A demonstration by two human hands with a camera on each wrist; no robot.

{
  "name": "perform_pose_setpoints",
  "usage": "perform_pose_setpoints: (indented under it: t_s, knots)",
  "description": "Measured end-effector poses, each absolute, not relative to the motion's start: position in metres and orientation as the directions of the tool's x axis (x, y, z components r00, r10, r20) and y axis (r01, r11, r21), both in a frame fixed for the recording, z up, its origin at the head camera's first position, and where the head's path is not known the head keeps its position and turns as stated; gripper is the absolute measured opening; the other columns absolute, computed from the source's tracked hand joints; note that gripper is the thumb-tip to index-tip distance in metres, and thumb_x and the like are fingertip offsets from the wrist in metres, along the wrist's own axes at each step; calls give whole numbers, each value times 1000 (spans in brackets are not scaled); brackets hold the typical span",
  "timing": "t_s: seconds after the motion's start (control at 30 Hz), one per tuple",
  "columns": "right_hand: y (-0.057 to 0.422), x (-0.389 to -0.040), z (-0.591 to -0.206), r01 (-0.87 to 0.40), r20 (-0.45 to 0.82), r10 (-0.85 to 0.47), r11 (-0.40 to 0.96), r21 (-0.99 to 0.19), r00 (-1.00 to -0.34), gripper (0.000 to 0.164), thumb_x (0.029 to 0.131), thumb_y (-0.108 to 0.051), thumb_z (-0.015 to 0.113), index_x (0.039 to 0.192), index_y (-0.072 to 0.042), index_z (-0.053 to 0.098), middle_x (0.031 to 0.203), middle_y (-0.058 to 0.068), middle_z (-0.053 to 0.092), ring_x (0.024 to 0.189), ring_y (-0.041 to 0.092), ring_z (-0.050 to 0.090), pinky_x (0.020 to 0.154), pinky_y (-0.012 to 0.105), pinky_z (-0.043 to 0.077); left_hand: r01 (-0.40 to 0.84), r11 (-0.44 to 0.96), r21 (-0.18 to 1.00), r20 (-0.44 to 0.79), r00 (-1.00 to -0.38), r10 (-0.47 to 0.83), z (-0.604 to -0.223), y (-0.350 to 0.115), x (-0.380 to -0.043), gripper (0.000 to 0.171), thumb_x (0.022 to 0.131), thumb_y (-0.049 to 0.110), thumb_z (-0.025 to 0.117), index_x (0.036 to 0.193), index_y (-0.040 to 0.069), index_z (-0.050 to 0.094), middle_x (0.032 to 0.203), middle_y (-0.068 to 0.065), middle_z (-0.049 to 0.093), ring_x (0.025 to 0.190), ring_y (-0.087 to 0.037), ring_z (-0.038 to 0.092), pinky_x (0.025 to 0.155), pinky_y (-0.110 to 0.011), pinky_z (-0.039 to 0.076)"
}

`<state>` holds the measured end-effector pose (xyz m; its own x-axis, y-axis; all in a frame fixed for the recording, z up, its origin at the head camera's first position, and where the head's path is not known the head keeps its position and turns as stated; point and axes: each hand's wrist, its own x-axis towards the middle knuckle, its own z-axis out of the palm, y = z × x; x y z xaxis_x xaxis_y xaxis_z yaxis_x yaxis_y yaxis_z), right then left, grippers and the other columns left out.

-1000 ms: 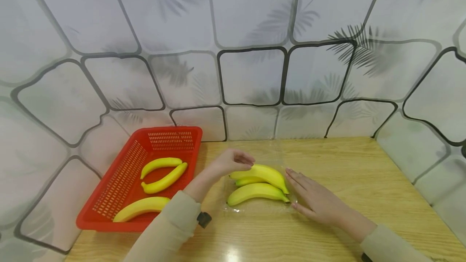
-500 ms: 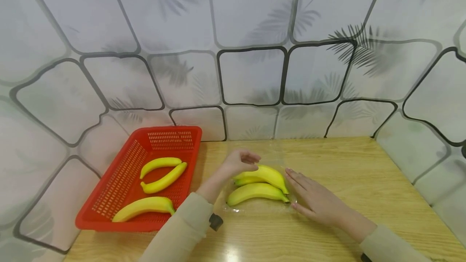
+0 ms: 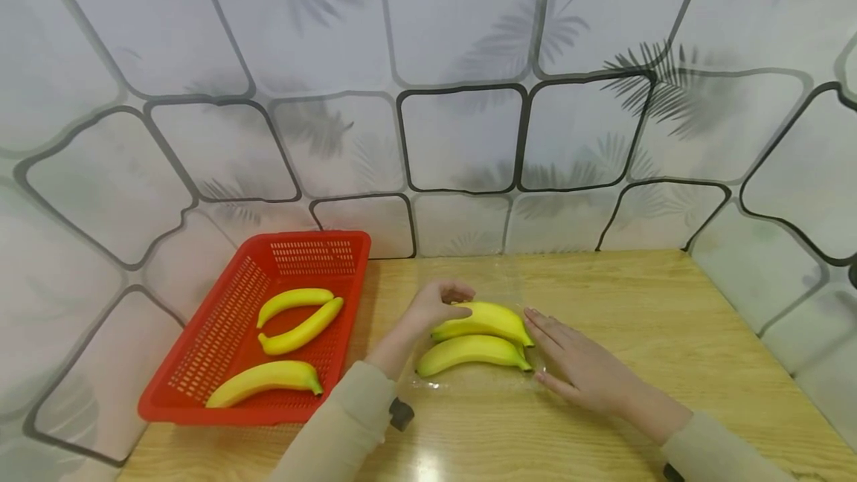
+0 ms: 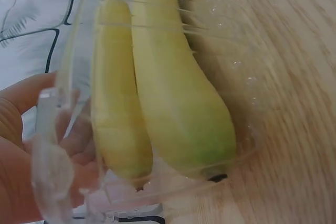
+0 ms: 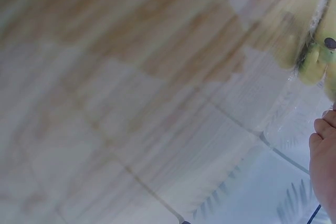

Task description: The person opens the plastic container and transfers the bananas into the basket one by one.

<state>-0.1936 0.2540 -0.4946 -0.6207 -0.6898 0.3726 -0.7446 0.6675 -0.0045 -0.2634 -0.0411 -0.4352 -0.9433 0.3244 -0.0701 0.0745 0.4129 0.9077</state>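
Note:
A clear plastic tray [image 3: 428, 385] holds yellow bananas, with a front banana [image 3: 469, 354] and a back banana [image 3: 487, 320] showing side by side. My left hand [image 3: 428, 309] reaches over the tray's left end, its thumb on the back banana and its fingers at the far side. In the left wrist view, curled fingers [image 4: 79, 140] appear through the plastic beside the bananas. My right hand [image 3: 585, 370] lies against the tray's right edge with straight fingers. The right wrist view shows it [image 5: 325, 156] at its edge, near the banana tips [image 5: 313, 66].
A red basket [image 3: 154, 411] stands on the left with three bananas [image 3: 268, 381] inside. The tray's clear lid or sheet [image 3: 475, 274] spreads toward the back wall [image 3: 462, 140]. Everything rests on a wooden table [image 3: 636, 296].
My left hand has moved right and come down on the back banana. That banana has turned and shifted, covering the greenish one seen earlier beneath it. The right hand stays put.

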Motion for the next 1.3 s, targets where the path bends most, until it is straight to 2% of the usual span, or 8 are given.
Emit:
perform_pose_setpoints:
  t_s: [0.47, 0.77, 0.97, 1.3]
  knots:
    - [253, -194, -492, -741, 365, -688, 671, -8, -627, 79, 100, -28, 71, 162, 4, 35, 167, 23, 41, 149, 38, 48, 129, 11, -5, 92, 454, 886, -56, -952, 302, -442, -43, -261, 34, 93, -2, 78, 126, 5, 75, 133, -15, 73, 135, -37, 61, 120, -51, 48]
    - [253, -194, -493, -746, 370, -694, 666, 2, -618, 79, 100, -29, 72, 162, 4, 35, 166, 24, 42, 148, 38, 48, 130, 11, -5, 24, 437, 899, -97, -963, 252, -443, -39, -259, 40, 87, -9, 79, 124, 6, 76, 134, -14, 71, 129, -35, 59, 113, -49, 52]
    - [254, -194, -494, -749, 382, -695, 662, 8, -610, 80, 99, -29, 73, 162, 4, 36, 166, 23, 42, 147, 38, 49, 130, 12, -4, 109, 502, 858, -40, -960, 278, -448, -36, -258, 46, 84, -14, 80, 123, 9, 77, 134, -14, 70, 126, -35, 61, 108, -48, 56]
    - [253, -195, -495, -750, 371, -694, 661, -11, -617, 80, 100, -30, 73, 162, 3, 35, 168, 21, 40, 150, 37, 47, 130, 12, -5, 156, 506, 849, 4, -958, 288, -451, -39, -258, 48, 80, -18, 78, 121, 7, 78, 128, -15, 72, 125, -36, 63, 110, -48, 55]
